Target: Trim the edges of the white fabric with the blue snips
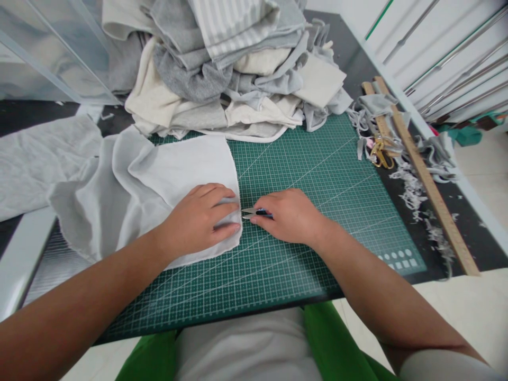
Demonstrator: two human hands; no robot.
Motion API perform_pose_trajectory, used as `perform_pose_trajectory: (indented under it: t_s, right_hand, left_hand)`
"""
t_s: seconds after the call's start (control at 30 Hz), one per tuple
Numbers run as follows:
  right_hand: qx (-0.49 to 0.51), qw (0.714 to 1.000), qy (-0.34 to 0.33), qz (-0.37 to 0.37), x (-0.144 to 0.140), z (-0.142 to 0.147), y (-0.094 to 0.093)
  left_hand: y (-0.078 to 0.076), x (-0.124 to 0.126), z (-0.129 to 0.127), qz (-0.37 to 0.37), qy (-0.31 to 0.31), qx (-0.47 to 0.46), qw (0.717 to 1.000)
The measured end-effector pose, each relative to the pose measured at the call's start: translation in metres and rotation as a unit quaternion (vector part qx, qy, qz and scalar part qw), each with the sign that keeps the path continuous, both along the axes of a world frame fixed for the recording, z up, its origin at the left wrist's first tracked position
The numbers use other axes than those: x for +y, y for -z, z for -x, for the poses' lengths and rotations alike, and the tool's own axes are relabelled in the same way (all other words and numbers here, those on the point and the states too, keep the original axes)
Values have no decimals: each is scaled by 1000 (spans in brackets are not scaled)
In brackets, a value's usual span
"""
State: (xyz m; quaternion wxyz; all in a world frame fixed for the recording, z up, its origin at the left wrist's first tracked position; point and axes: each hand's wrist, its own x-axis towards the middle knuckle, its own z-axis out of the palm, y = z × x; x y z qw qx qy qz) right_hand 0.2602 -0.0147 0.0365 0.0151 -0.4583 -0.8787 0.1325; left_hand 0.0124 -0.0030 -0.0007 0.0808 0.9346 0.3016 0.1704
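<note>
A light grey piece of fabric (194, 161) lies on the green cutting mat (289, 270), smooth near its right edge and rumpled toward the left. My left hand (200, 217) rests flat on this fabric by its right edge, fingers apart and pointing right. Between the thumb and fingers of my right hand (291, 216) are thread snips (257, 212), their blades pointing left. The blade tips are at the fabric's raw edge, just beyond my left fingertips. Whether the blades touch a thread is too small to tell.
A heap of grey and cream fabric pieces (222, 79) stands at the back. On the right lie a wooden ruler (432, 190), gold-handled scissors (381, 153) and thread scraps (413, 188). More pale fabric (43, 159) lies at far left. The table's front edge is near my body.
</note>
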Motion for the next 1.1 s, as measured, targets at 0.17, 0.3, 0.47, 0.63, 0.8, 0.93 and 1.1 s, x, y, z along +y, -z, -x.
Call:
perform_pose_trajectory:
  t_s: [0.17, 0.3, 0.47, 0.63, 0.8, 0.93, 1.1]
  right_hand:
    - [-9, 1000, 0, -9, -1, 2, 1]
    - [-13, 1000, -1, -17, -2, 3, 3]
    - [-18, 1000, -1, -12, -2, 3, 1]
    - [-26, 1000, 1, -11, -2, 2, -4]
    - [7, 999, 35, -18, 2, -4, -2]
    - [40, 998, 46, -17, 4, -7, 1]
    - [41, 999, 12, 1, 1, -5, 0]
  left_hand:
    - [0, 0, 0, 1, 1, 5, 1000]
    - [-1, 0, 0, 3, 0, 5, 1000]
    - [-2, 0, 0, 14, 1, 7, 1000]
    - [-1, 0, 0, 9, 1, 6, 1000]
    - [-1, 1, 1, 14, 1, 8, 1000]
    - [-2, 1, 1, 16, -1, 11, 1000]
    - [-2, 0, 0, 17, -3, 11, 1000]
